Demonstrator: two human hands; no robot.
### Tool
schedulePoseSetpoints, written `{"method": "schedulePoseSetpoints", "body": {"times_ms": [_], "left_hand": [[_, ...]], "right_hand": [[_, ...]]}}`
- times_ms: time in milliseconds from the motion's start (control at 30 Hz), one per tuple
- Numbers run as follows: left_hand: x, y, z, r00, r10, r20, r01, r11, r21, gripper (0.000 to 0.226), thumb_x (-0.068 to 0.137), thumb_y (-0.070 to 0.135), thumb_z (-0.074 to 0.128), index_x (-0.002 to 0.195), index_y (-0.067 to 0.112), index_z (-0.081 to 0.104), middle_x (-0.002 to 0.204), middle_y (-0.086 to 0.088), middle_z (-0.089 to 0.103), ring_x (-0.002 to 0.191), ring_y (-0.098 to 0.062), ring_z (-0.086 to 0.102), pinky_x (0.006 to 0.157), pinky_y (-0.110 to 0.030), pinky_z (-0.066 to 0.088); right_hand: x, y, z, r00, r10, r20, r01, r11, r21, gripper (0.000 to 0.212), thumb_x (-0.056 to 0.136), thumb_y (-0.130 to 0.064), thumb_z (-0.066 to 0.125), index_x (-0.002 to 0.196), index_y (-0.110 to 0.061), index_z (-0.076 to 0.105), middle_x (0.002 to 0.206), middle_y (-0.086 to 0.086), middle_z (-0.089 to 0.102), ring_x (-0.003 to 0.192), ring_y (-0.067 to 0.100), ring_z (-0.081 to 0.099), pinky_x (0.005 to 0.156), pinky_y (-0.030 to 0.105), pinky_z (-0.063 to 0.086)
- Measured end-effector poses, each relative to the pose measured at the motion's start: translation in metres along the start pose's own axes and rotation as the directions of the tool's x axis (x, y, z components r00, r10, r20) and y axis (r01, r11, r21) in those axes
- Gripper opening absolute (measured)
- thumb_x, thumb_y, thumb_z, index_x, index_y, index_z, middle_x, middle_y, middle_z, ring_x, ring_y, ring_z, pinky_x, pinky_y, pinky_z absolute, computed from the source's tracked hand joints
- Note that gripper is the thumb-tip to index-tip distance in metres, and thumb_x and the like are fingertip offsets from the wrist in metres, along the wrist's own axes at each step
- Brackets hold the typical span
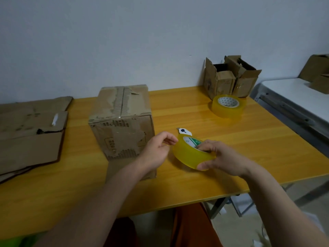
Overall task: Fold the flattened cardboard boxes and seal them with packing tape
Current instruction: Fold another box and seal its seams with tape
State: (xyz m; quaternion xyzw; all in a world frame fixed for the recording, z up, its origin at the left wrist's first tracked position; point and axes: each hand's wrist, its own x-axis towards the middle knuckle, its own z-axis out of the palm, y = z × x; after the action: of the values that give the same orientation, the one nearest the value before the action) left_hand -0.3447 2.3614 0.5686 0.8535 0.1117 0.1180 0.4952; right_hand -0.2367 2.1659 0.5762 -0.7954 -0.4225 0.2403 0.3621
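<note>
A roll of tape (189, 152) is held above the yellow table (195, 179), just right of the folded box (122, 122). It is gripped by the right hand (220, 157), fingers in the core. The tape's edge is pinched by the left hand (158, 148). Flattened boxes (32, 132) lie at the left.

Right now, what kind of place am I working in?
Probably a small, makeshift packing station in a plain room: flattened cardboard stacked on a yellow table, a folded box, and a spare tape roll by the wall.
</note>
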Motion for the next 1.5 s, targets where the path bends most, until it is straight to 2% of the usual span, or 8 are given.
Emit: {"method": "schedulePoseSetpoints", "body": {"times_ms": [133,367,567,667,833,1033,1267,1500], "left_hand": [[-0.007,-0.003,-0.018,0.998,-0.055,0.024,0.056,0.995,-0.079,0.038,0.090,-0.012,0.039,0.087,0.020,0.060,0.091,0.000,0.059,0.088,-0.009,0.054,0.079,-0.017,0.044],[-0.021,-0.012,-0.031,0.989,-0.142,0.038,0.146,0.982,-0.119,0.028,0.096,0.000,0.041,0.090,0.019,0.060,0.088,-0.002,0.060,0.087,-0.014,0.056,0.090,-0.037,0.046],[-0.029,-0.010,-0.033,0.975,-0.209,0.082,0.215,0.973,-0.080,0.029,0.097,0.001,0.039,0.085,0.016,0.060,0.087,-0.001,0.058,0.083,-0.011,0.054,0.082,-0.027,0.046],[-0.032,-0.009,-0.035,0.973,-0.210,0.095,0.218,0.972,-0.083,0.029,0.099,0.005,0.040,0.084,0.017,0.061,0.089,0.000,0.059,0.088,-0.013,0.056,0.085,-0.029,0.047],[-0.034,-0.007,-0.037,0.963,-0.240,0.127,0.258,0.953,-0.156,0.028,0.099,0.012,0.044,0.082,0.017,0.065,0.091,-0.001,0.061,0.092,-0.014,0.057,0.093,-0.035,0.049],[-0.036,-0.011,-0.033,0.958,-0.244,0.152,0.277,0.923,-0.268,0.012,0.090,0.028,0.064,0.083,0.020,0.067,0.088,0.003,0.066,0.088,-0.011,0.060,0.090,-0.032,0.052],[-0.039,-0.013,-0.028,0.984,-0.140,0.106,0.171,0.901,-0.398,0.008,0.085,0.011,0.070,0.087,0.011,0.062,0.082,0.000,0.063,0.073,-0.008,0.055,0.068,-0.019,0.049],[-0.039,-0.015,-0.030,0.992,-0.049,0.114,0.089,0.923,-0.375,0.015,0.084,0.004,0.070,0.092,0.011,0.059,0.086,-0.004,0.063,0.083,-0.016,0.056,0.081,-0.029,0.049]], "right_hand": [[0.006,-0.009,0.003,0.995,-0.040,0.093,0.033,0.997,0.076,0.035,0.067,-0.031,0.081,0.099,-0.021,0.070,0.111,-0.002,0.060,0.106,0.014,0.054,0.091,0.039,0.046],[0.010,-0.013,0.008,0.988,-0.040,0.150,0.015,0.986,0.167,0.028,0.067,-0.028,0.084,0.092,-0.031,0.072,0.111,-0.005,0.062,0.107,0.013,0.056,0.092,0.036,0.046],[0.012,-0.014,0.011,0.981,-0.035,0.192,0.003,0.986,0.168,0.026,0.071,-0.021,0.083,0.093,-0.027,0.072,0.111,-0.003,0.062,0.107,0.014,0.057,0.089,0.032,0.047],[0.014,-0.014,0.012,0.979,-0.042,0.201,0.004,0.983,0.186,0.026,0.070,-0.022,0.083,0.094,-0.027,0.072,0.111,-0.004,0.062,0.107,0.015,0.057,0.086,0.029,0.046],[0.015,-0.010,0.012,0.977,-0.041,0.210,-0.001,0.980,0.198,0.028,0.069,-0.023,0.083,0.095,-0.026,0.073,0.112,-0.003,0.062,0.108,0.017,0.058,0.090,0.035,0.048],[0.014,-0.011,0.011,0.975,-0.045,0.216,-0.003,0.977,0.215,0.027,0.069,-0.020,0.083,0.094,-0.024,0.073,0.111,0.000,0.063,0.106,0.017,0.058,0.087,0.032,0.048],[0.011,-0.009,0.009,0.973,-0.045,0.224,-0.009,0.972,0.234,0.029,0.067,-0.026,0.084,0.093,-0.025,0.073,0.108,-0.001,0.065,0.104,0.020,0.060,0.088,0.034,0.048],[0.011,-0.009,0.006,0.967,-0.037,0.253,-0.025,0.971,0.237,0.029,0.070,-0.020,0.082,0.098,-0.019,0.072,0.110,0.002,0.065,0.105,0.022,0.059,0.089,0.036,0.049]]}}
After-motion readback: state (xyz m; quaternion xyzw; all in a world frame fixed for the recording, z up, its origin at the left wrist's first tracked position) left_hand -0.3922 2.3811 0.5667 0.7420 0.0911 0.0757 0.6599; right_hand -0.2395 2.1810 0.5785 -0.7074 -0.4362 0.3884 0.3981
